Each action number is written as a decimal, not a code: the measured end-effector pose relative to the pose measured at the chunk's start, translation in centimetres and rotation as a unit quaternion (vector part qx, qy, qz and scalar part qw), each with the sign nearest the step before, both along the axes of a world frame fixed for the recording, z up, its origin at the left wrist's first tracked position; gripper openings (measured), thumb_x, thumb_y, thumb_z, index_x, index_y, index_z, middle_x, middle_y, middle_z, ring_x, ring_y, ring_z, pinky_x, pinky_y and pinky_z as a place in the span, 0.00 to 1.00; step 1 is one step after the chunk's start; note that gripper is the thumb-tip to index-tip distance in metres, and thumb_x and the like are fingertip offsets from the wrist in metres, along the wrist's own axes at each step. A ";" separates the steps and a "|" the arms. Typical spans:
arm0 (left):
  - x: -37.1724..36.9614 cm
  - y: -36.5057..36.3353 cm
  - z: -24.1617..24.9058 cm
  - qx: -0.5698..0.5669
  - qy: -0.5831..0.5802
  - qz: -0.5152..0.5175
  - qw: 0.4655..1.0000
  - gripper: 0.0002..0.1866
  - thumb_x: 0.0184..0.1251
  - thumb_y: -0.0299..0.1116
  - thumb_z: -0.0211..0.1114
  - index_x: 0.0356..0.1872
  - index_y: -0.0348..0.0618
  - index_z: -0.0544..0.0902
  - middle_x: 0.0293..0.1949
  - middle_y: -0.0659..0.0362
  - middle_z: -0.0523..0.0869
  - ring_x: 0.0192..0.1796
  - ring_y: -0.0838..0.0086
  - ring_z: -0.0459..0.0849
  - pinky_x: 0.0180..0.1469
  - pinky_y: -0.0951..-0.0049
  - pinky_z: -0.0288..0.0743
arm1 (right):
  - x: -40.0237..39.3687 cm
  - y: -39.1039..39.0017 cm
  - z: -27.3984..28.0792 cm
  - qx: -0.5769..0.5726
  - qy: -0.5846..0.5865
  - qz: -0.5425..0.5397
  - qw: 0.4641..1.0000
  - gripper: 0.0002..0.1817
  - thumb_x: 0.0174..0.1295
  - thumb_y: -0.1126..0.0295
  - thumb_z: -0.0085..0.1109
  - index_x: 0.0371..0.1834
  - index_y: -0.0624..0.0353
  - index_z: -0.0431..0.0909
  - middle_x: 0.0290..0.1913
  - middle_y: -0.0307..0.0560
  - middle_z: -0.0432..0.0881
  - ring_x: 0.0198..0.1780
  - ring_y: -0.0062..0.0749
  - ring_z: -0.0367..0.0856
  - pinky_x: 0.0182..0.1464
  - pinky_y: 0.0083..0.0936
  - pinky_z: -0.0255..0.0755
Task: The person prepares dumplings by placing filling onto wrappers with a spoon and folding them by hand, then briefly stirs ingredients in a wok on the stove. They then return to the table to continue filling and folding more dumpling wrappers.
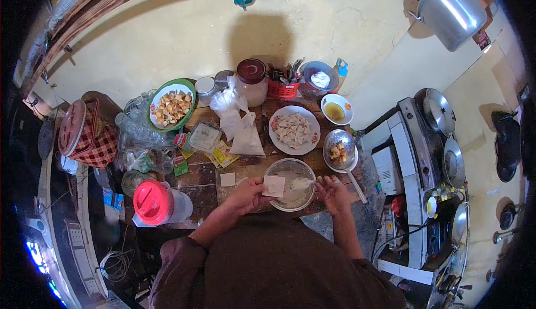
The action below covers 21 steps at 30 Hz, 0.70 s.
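Note:
My left hand pinches a pale square dough wrapper at the near left of a clear bowl with pale paste inside. At the bowl's right rim, my right hand has its fingers closed around the handle of what looks like a spoon, its pale, smeared end over the paste. Another square wrapper lies flat on the board to the left. Beyond the bowl, a flowered plate holds several folded dumplings.
Right of the bowl, a ladle-like strainer with browned pieces rests over a white bowl. A small bowl of yellowish liquid stands behind it. Flour bags and a green-rimmed bowl are leftward. A red-lidded jug stands near left; a stove is right.

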<state>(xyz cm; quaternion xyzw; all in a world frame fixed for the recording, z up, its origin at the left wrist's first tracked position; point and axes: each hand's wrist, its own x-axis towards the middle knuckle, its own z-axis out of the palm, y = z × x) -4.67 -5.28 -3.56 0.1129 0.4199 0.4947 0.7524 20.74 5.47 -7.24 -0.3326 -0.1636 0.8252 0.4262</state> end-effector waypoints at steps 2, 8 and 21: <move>-0.3 0.0 -0.3 -0.011 0.014 0.002 1.000 0.16 0.68 0.24 0.46 0.55 0.32 0.70 0.51 0.51 0.78 0.51 0.66 0.80 0.53 0.69 0.78 | -0.5 0.1 0.1 0.008 -0.070 -0.047 0.996 0.07 0.59 0.79 0.50 0.38 0.58 0.65 0.37 0.44 0.75 0.47 0.38 0.78 0.50 0.34 0.77; -0.9 0.0 -2.0 0.022 0.048 0.039 0.998 0.15 0.68 0.25 0.48 0.54 0.33 0.71 0.49 0.52 0.79 0.50 0.66 0.80 0.53 0.68 0.77 | -4.3 -1.7 -0.7 0.423 -0.409 -0.058 0.806 0.05 0.58 0.79 0.53 0.35 0.61 0.68 0.35 0.48 0.77 0.41 0.39 0.80 0.43 0.28 0.75; -1.0 -0.3 -0.3 0.041 0.083 0.064 0.994 0.17 0.65 0.25 0.56 0.56 0.40 0.72 0.48 0.57 0.80 0.48 0.73 0.80 0.51 0.70 0.78 | -5.8 -4.3 -0.5 0.601 -0.420 0.269 0.625 0.16 0.45 0.77 0.65 0.40 0.60 0.78 0.39 0.50 0.81 0.42 0.42 0.81 0.44 0.32 0.74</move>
